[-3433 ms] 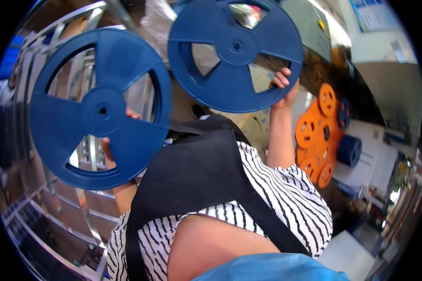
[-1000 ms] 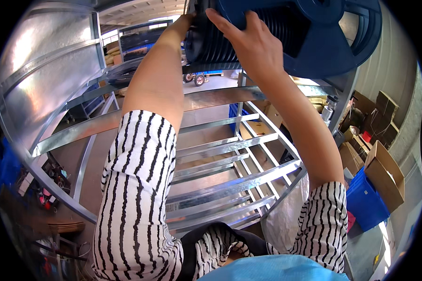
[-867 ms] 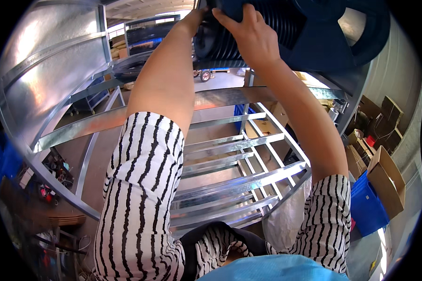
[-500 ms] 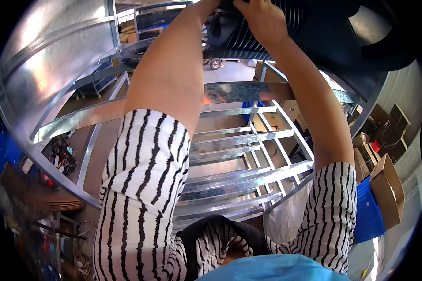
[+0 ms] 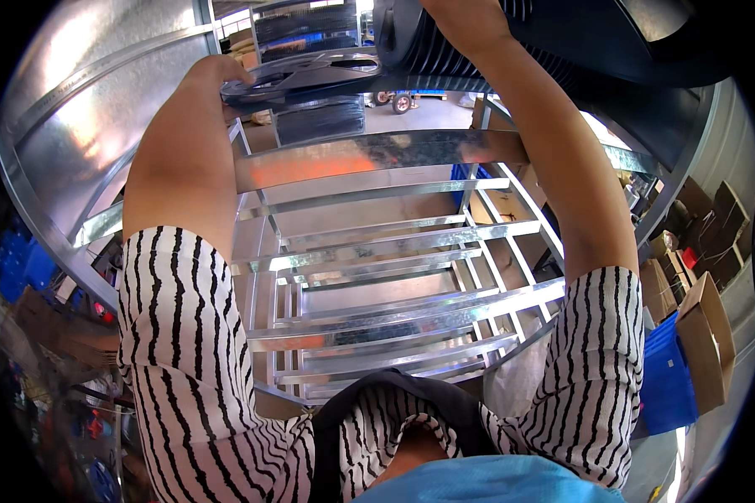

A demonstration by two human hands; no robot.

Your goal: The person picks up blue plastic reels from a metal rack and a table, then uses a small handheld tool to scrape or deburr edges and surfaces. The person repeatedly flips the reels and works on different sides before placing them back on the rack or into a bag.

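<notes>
My left hand (image 5: 220,74) is at the left end of a long black plastic part (image 5: 310,74) with elongated openings. Its fingers curl over that end, closed on it. My right hand (image 5: 470,23) reaches the upper edge of the view, against a large black plastic piece with ribbed slots (image 5: 440,71). The fingers of that hand are cut off by the edge, so its grip is hidden. Both arms stretch forward over a galvanized metal frame (image 5: 386,155). Whether the two black parts are one piece, I cannot tell.
Below my arms are metal slats and bars (image 5: 394,243). A shiny sheet-metal panel (image 5: 67,109) stands at the left. Right of me are a blue bin (image 5: 667,377) and a cardboard box (image 5: 706,335). A wheeled cart (image 5: 401,102) and stacked dark goods (image 5: 306,33) are farther off.
My left hand has moved left and down, from the ribbed piece's side to the far left end of the black part. My right hand has shifted slightly up, its fingers leaving the view.
</notes>
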